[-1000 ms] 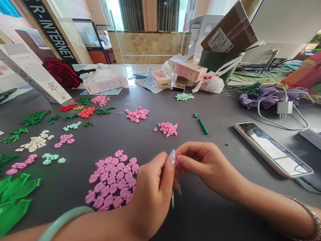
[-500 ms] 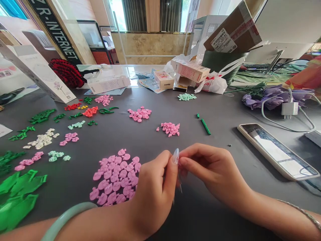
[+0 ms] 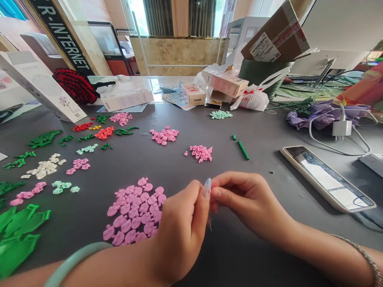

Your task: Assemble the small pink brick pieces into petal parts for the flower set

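Note:
My left hand point(image 3: 186, 227) is closed in a pinch, its thumb upright with a pale blue nail. Fingertip to fingertip with it, my right hand point(image 3: 249, 199) pinches from the other side. Whatever lies between the fingers is hidden. Just left of my left hand spreads a pile of flat mauve-pink petal-shaped pieces point(image 3: 136, 211). Beyond the hands lies a small heap of pink pieces point(image 3: 201, 153), with another pink heap point(image 3: 164, 136) farther back. A green rod point(image 3: 243, 150) and a short green piece point(image 3: 233, 137) rest to the right of these.
Sorted green, white, red and pink pieces cover the left side, with large green leaf pieces point(image 3: 18, 235) near the front. A phone point(image 3: 326, 179) and a white charger point(image 3: 341, 128) lie at right. Boxes point(image 3: 226, 83) and a plastic bag point(image 3: 253, 99) stand at the back.
The view has shifted slightly, so the tabletop things appear a little farther left. Both hands keep their fingertips together in nearly the same pose.

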A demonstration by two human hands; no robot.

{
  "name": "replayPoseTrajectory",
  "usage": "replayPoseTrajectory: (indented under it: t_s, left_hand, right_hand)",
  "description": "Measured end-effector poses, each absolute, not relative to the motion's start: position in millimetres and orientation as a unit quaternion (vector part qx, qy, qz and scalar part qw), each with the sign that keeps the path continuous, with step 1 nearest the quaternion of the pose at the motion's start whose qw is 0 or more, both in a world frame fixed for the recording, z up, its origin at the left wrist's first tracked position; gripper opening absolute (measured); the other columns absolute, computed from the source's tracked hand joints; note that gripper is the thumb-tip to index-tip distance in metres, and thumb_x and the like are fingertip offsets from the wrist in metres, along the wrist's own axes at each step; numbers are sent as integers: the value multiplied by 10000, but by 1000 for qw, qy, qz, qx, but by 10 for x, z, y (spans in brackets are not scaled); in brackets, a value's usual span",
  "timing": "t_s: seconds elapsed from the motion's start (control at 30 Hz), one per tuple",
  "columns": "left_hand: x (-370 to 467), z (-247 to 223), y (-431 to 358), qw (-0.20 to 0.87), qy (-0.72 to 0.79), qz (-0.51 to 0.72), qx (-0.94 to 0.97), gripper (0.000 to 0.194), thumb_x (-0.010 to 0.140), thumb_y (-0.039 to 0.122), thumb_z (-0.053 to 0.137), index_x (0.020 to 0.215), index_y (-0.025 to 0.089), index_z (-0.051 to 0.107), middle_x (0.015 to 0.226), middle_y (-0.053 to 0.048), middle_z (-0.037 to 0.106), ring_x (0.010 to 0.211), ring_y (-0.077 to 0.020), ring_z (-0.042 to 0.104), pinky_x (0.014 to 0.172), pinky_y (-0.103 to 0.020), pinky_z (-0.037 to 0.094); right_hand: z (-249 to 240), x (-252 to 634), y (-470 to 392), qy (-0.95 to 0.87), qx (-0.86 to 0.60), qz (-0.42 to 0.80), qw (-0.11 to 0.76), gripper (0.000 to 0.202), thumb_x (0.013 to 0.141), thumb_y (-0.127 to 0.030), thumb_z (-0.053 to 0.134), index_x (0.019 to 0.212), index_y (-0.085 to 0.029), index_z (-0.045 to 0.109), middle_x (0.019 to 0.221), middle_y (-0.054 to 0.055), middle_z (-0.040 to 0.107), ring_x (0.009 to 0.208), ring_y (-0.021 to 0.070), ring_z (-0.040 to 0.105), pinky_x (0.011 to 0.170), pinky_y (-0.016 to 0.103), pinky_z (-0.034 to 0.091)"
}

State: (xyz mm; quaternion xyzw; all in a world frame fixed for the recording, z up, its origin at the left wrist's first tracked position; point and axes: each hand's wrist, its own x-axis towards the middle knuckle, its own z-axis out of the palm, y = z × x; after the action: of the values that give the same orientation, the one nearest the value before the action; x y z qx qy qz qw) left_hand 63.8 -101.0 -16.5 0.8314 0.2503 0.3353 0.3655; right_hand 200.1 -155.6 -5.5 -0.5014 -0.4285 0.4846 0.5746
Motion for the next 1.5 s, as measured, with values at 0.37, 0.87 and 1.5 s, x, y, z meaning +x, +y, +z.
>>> replayPoseTrajectory:
  t_s: [0.37,0.87,1.5]
  left_hand:
    - [671,-144,-970,408,264,317,815,335,933,180,298,614,194,399,503,41,464,442,-75,456,464,-185,376]
    - [681,-139,-984,520,258,294,759,388,944,304,301,594,186,420,476,35,458,416,-77,443,437,-187,369]
    - [572,-138,-1014,480,118,200,846,373,956,319,238,617,203,342,509,46,408,460,-99,394,497,-238,297]
  right_hand:
    - [-61,2046,-1507,-399,-488,537,561,186,741,-317,688,734,-136,647,626,-4,612,588,90,580,600,235,509]
    - [35,2279,-1400,-491,-557,479,468,159,739,-305,671,755,-150,638,657,-13,609,603,89,563,600,228,469]
    - [311,2363,-153,-777,-616,86,95,182,768,-148,551,844,-136,716,745,48,684,657,130,568,598,245,388]
